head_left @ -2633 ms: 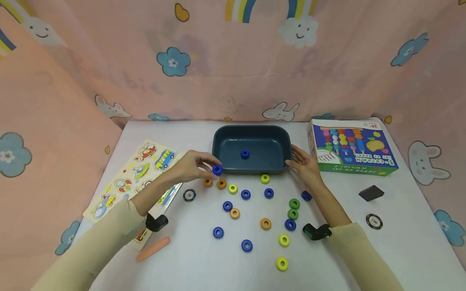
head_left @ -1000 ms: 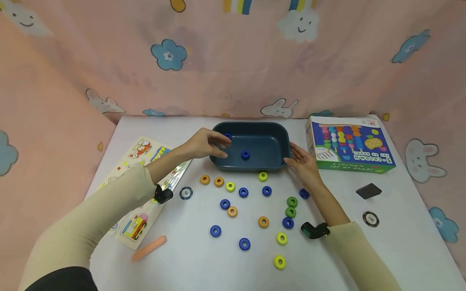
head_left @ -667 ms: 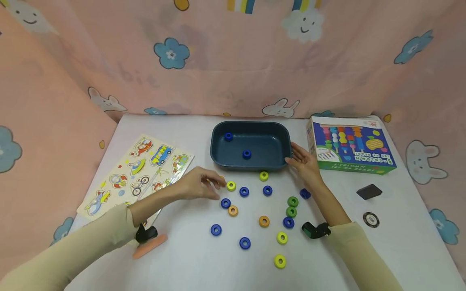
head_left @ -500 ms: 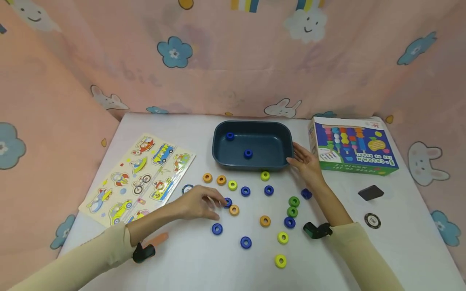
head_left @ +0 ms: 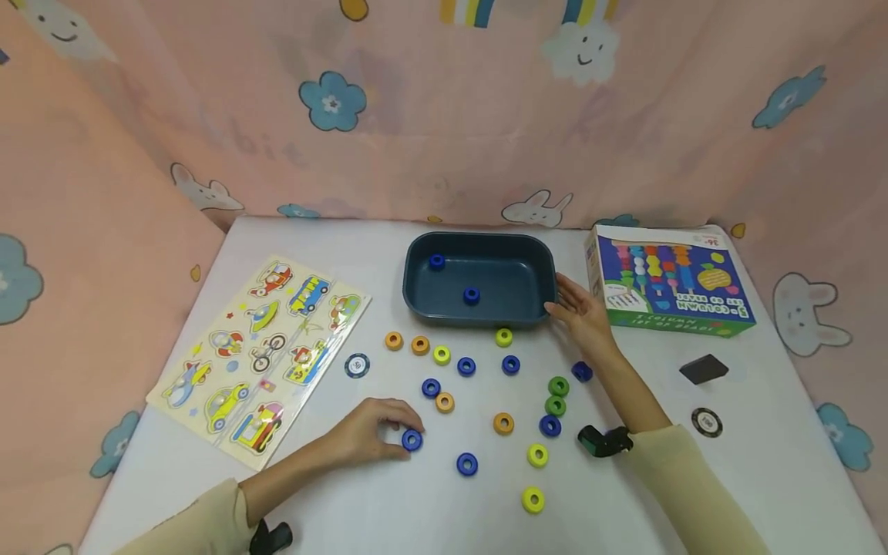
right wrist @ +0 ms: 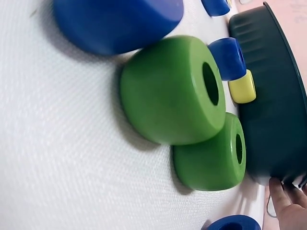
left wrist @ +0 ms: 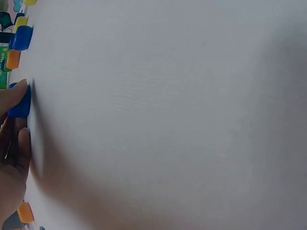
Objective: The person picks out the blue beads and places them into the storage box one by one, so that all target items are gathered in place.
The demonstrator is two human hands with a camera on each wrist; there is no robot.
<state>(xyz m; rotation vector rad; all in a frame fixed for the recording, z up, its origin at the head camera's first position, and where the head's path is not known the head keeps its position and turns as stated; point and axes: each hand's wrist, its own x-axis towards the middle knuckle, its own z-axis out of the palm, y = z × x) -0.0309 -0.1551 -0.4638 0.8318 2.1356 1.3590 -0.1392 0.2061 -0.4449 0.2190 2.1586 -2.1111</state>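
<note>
A: Item one: blue ring [head_left: 412, 439], flat on the table [head_left: 388, 509], near edge, left of centre. We log the left hand [head_left: 368, 432] on it, fingertips curled to its rim in a pinch. In the left wrist view we see the ring [left wrist: 20, 101] against a fingertip and not lifted.

B: Item two: tray [head_left: 479, 279], dark, at the far middle. Two blue rings lie inside, one at its back left corner [head_left: 436, 261], one near the middle [head_left: 472, 294]. We log the right hand [head_left: 579, 312] with flat, relaxed fingers against the tray's right wall, holding nothing.

A: Item three: loose rings between hand and tray, including an orange ring [head_left: 445, 402] and another blue ring [head_left: 431, 388] just beyond the pinched one, plus green rings [head_left: 558, 387] near the right forearm.

B: Outlying: puzzle board [head_left: 260, 358] left, box [head_left: 666, 279] right, chip [head_left: 357, 365] beside the board.

A: Risks, as we judge them: the pinch is shallow, fingertips only, so the smooth ring could squirt out and roll among its neighbours.

B: Also a sleeve dragging across the loose rings on the way over would scatter them. And a drop from height could bounce the ring off the tray floor or rim.
</note>
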